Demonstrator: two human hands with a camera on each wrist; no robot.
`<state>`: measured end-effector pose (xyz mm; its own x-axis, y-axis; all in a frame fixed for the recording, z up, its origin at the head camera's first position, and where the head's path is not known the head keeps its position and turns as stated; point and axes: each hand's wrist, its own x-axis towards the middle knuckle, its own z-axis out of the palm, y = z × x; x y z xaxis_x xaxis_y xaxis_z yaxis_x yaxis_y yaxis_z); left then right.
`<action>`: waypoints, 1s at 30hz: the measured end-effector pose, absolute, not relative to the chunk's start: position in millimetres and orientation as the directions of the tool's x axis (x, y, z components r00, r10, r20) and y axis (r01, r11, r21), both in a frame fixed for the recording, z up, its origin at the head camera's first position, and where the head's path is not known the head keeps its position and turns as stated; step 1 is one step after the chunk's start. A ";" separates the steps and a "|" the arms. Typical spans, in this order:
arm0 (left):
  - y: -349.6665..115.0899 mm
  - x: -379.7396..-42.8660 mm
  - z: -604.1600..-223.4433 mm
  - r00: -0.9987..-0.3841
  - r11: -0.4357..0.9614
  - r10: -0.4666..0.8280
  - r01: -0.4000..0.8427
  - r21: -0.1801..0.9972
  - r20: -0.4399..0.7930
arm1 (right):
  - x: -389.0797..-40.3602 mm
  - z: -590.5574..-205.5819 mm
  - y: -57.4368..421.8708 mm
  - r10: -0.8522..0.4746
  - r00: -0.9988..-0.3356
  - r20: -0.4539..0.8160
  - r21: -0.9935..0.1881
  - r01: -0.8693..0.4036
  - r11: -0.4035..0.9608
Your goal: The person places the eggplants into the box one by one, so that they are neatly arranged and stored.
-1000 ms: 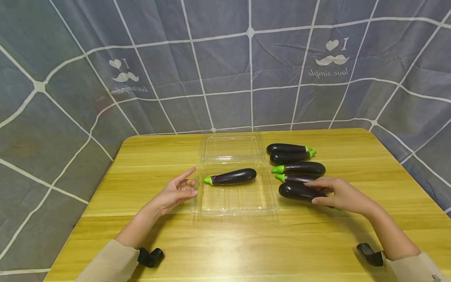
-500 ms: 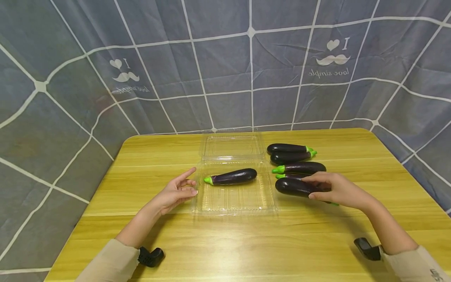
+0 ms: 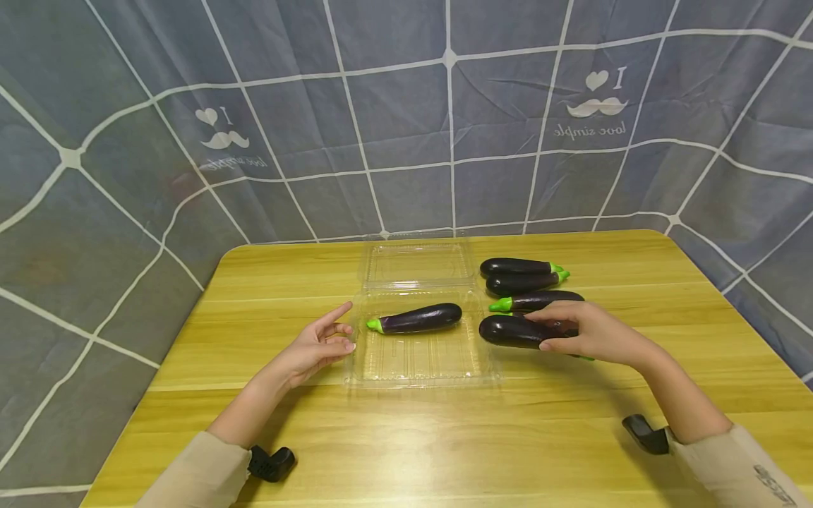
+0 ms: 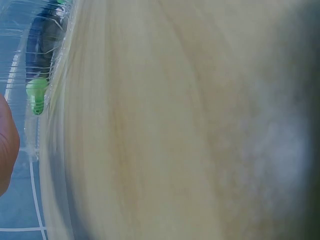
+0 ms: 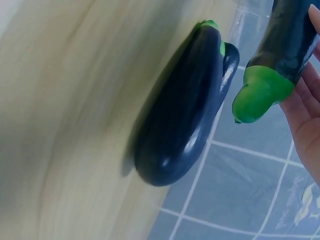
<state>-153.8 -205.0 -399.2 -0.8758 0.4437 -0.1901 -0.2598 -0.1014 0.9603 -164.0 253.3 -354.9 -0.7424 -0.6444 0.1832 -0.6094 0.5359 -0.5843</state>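
Observation:
My right hand (image 3: 591,331) grips a dark purple eggplant (image 3: 511,331) from above, its rounded end pointing left toward the box. In the right wrist view this eggplant's green cap (image 5: 262,92) sticks out past the fingers, raised above the table. A clear plastic clamshell box (image 3: 419,370) lies with its lid (image 3: 416,264) folded back. Inside its back half rests one eggplant (image 3: 419,319), green stem to the left. My left hand (image 3: 317,346) stays at the box's left side, index finger extended, thumb and fingertips right at the rim.
Several more eggplants lie right of the box: a pair (image 3: 517,267) at the back, another (image 3: 540,300) nearer, and one partly hidden under the right hand. The wooden table (image 3: 406,444) ends at a grey checked curtain (image 3: 406,127).
My right hand has lifted the nearest eggplant and carried it left, toward the box's right edge. The left hand and the box have stayed in place.

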 end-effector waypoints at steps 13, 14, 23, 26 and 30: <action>-203.9 -153.6 -397.5 -0.876 -0.111 0.438 -0.274 0.955 -0.200 | -177.6 -342.7 231.6 -0.683 -0.705 0.190 -0.555 -0.651 0.518; -204.1 -153.5 -397.5 -0.877 -0.113 0.437 -0.277 0.954 -0.203 | -178.4 -341.4 229.6 -0.686 -0.702 0.190 -0.554 -0.654 0.516; -204.4 -153.7 -396.9 -0.871 -0.113 0.447 -0.280 0.953 -0.203 | -184.3 -336.5 206.7 -0.726 -0.667 0.167 -0.585 -0.660 0.472; -204.6 -153.8 -397.2 -0.871 -0.114 0.448 -0.277 0.954 -0.199 | -186.5 -334.9 196.7 -0.743 -0.652 0.153 -0.592 -0.662 0.459; -205.2 -153.7 -398.2 -0.871 -0.118 0.452 -0.273 0.955 -0.194 | -189.8 -334.3 183.9 -0.759 -0.639 0.126 -0.594 -0.661 0.458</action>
